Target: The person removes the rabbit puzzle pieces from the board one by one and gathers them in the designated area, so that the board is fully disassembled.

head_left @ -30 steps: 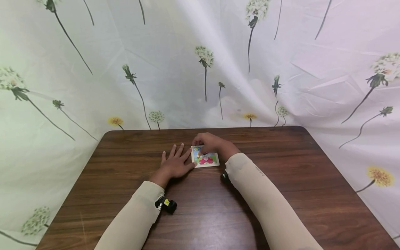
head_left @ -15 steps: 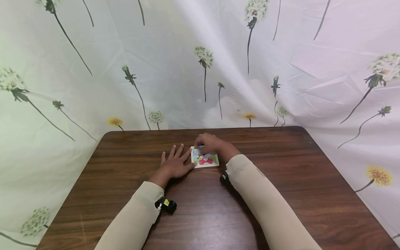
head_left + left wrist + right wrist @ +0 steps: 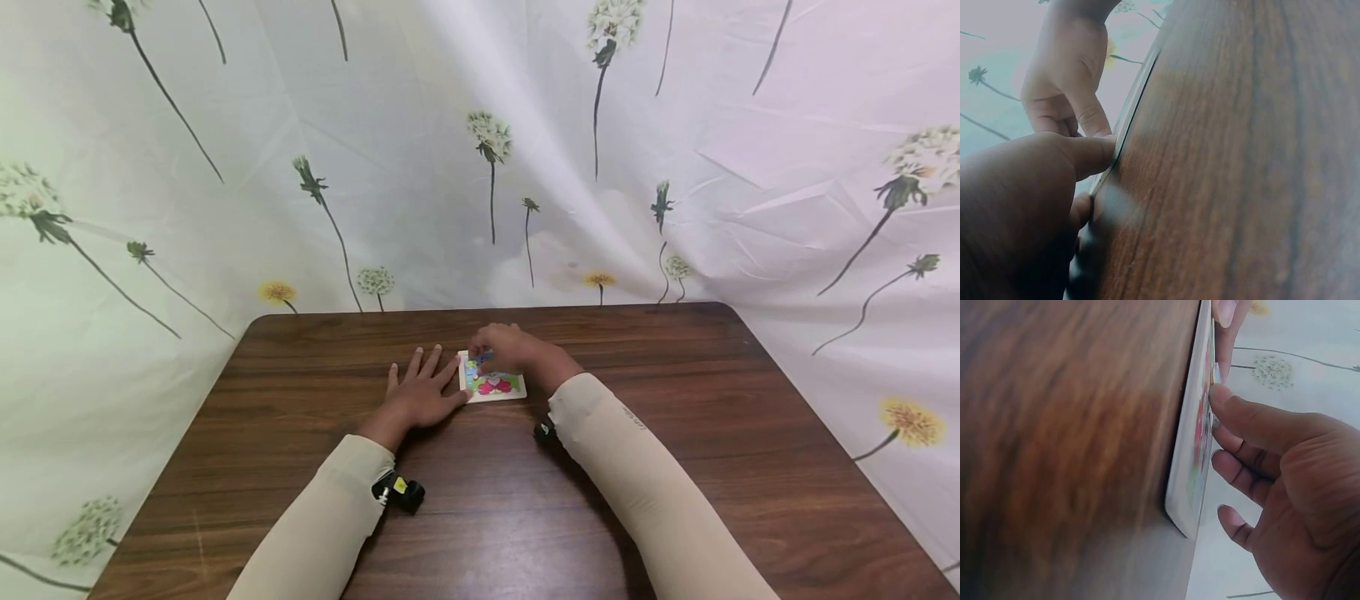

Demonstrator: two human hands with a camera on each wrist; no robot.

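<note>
A small picture puzzle board (image 3: 497,385) with a pale frame lies flat on the table; its picture shows a pink and white figure on green and blue. My left hand (image 3: 422,398) lies spread on the tabletop to its left, thumb on the frame's near left corner and index fingertip near the far left corner. Over the board's upper part bends my right hand (image 3: 506,346), thumb and fingertips pinching a small blue puzzle piece (image 3: 483,357) at the picture's surface. In the right wrist view, the right thumb (image 3: 1241,415) meets the board's face and the other fingers are curled.
The brown wood-grain table (image 3: 480,500) runs back to a hanging cloth (image 3: 420,167) printed with dandelions. The board lies near the table's far edge. A black wrist camera (image 3: 405,493) sits on the left sleeve, another (image 3: 545,430) under the right.
My right hand has shifted slightly right and its fingers have drawn together; a blue piece now shows at its fingertips. The left hand and the board have stayed practically still.
</note>
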